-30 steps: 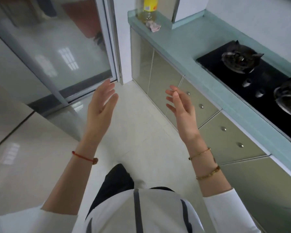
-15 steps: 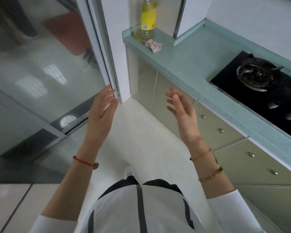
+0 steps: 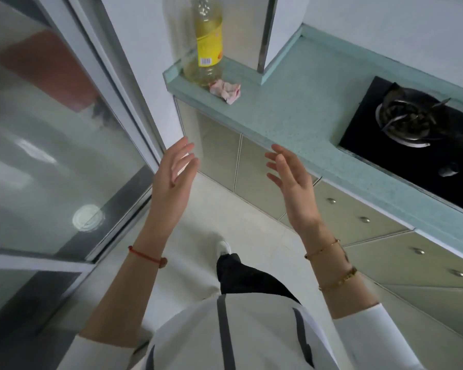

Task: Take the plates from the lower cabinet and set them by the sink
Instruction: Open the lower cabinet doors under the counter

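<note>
Both hands are raised, palms facing each other, well apart, fingers spread and holding nothing: left hand [image 3: 171,180], right hand [image 3: 292,185]. No plates are visible; the lower cabinet [image 3: 219,156] doors beyond the fingertips are closed. Drawers [image 3: 358,217] with round knobs run along to the right, under the teal counter [image 3: 292,116]. At the counter's far left corner stands a bottle [image 3: 207,46] of yellow liquid, a crumpled wrapper [image 3: 226,90] just beside it. A hob [image 3: 417,145] occupies the right end. A glass door [image 3: 51,156] stands at left.
</note>
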A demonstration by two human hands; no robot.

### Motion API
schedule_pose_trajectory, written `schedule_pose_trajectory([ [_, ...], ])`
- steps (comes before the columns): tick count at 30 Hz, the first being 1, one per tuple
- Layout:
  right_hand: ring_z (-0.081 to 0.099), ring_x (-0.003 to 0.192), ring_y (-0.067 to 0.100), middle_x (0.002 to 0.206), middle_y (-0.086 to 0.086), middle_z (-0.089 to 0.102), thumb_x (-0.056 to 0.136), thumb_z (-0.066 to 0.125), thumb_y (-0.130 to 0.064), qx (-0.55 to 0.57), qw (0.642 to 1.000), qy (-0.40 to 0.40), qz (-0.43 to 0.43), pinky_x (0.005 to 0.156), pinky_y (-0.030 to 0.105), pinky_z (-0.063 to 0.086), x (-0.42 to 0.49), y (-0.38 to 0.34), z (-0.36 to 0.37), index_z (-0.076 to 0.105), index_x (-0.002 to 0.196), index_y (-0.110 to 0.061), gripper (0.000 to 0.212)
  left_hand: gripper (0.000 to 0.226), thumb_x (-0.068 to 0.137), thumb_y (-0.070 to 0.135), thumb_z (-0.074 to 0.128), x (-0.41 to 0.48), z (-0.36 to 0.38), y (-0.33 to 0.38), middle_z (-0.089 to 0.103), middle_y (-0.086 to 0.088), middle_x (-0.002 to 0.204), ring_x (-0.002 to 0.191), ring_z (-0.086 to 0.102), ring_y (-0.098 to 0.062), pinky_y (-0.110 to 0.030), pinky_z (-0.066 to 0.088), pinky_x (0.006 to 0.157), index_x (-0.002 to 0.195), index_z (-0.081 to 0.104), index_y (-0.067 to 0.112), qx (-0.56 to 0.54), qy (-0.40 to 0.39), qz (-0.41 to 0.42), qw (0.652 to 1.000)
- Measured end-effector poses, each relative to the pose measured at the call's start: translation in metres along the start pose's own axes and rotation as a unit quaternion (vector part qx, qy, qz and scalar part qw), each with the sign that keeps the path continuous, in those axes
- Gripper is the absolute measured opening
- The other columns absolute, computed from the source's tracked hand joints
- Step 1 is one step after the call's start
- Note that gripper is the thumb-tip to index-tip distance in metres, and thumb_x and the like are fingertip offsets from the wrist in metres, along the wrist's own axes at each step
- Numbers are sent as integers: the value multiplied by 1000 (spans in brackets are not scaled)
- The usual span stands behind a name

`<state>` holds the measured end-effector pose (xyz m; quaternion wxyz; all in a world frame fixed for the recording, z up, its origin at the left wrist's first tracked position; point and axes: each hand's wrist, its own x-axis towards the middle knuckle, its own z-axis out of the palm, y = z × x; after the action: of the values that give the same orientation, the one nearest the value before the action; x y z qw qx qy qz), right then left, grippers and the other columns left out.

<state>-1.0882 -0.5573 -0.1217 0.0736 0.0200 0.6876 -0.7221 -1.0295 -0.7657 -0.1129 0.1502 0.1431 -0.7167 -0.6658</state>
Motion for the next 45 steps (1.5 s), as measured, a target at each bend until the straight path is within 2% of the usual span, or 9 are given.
schedule_pose_trajectory([
  [4, 57, 123, 26, 122, -1, 66, 102, 48, -26, -6, 1000, 6, 6, 107, 42, 48, 44, 0, 15, 58, 132, -16, 32, 43, 98, 19, 59, 56, 1, -6, 61, 0, 137, 126, 58, -5, -19, 47, 102, 140, 52, 17, 2, -29, 3, 1000],
  [10, 57, 124, 23, 127, 3, 65, 102, 49, -25, -18, 999, 22, 15, 107, 39, 47, 91, -1, 36, 56, 134, -14, 35, 48, 94, 36, 60, 118, 2, -16, 61, 14, 135, 126, 56, 1, -13, 46, 98, 140, 51, 26, 18, -69, -7, 997],
  [13, 57, 123, 24, 125, 3, 65, 102, 48, -23, -20, 998, 48, 19, 107, 39, 47, 105, -1, 48, 56, 134, -12, 35, 48, 93, 42, 60, 143, 0, -21, 61, 18, 135, 127, 55, 2, -25, 45, 103, 139, 52, 33, 26, -94, -22, 995],
  [20, 58, 124, 24, 123, 3, 66, 102, 49, -21, -9, 989, 143, 25, 109, 41, 47, 114, 7, 85, 57, 133, -11, 33, 44, 96, 33, 59, 199, -16, -31, 62, 11, 135, 125, 57, 1, -40, 44, 111, 139, 52, 28, 30, -178, -26, 983],
  [24, 58, 124, 24, 121, 1, 66, 102, 49, -21, -1, 980, 198, 25, 109, 40, 47, 109, 11, 114, 57, 132, -12, 32, 44, 98, 30, 58, 222, -33, -28, 61, 9, 137, 126, 56, 2, -35, 44, 111, 142, 50, 27, 39, -250, -16, 967],
  [29, 59, 117, 19, 122, 4, 65, 102, 49, -21, 14, 969, 244, 29, 105, 37, 47, 103, 17, 143, 56, 134, -11, 34, 45, 100, 22, 56, 235, -49, -32, 60, 4, 138, 125, 56, 2, -34, 43, 112, 144, 48, 21, 36, -293, -24, 955],
  [38, 59, 112, 15, 123, 1, 67, 102, 49, -23, 9, 964, 265, 33, 107, 44, 46, 107, 39, 152, 57, 132, -15, 32, 42, 99, 26, 58, 236, -59, -62, 61, 7, 135, 122, 58, 2, -43, 44, 111, 141, 51, 26, 42, -267, -56, 961],
  [43, 60, 119, 24, 122, 0, 68, 100, 51, -27, -3, 966, 258, 11, 109, 47, 45, 121, 82, 143, 58, 131, -17, 34, 45, 94, 30, 59, 234, -52, -106, 63, 10, 131, 122, 61, -7, -47, 45, 110, 139, 53, 23, 34, -233, -47, 971],
  [45, 60, 119, 22, 121, -2, 69, 99, 51, -29, -10, 967, 253, 0, 109, 48, 45, 128, 107, 138, 59, 130, -19, 33, 43, 96, 27, 59, 234, -45, -131, 63, 9, 131, 122, 61, -7, -47, 45, 110, 139, 54, 24, 29, -225, -35, 973],
])
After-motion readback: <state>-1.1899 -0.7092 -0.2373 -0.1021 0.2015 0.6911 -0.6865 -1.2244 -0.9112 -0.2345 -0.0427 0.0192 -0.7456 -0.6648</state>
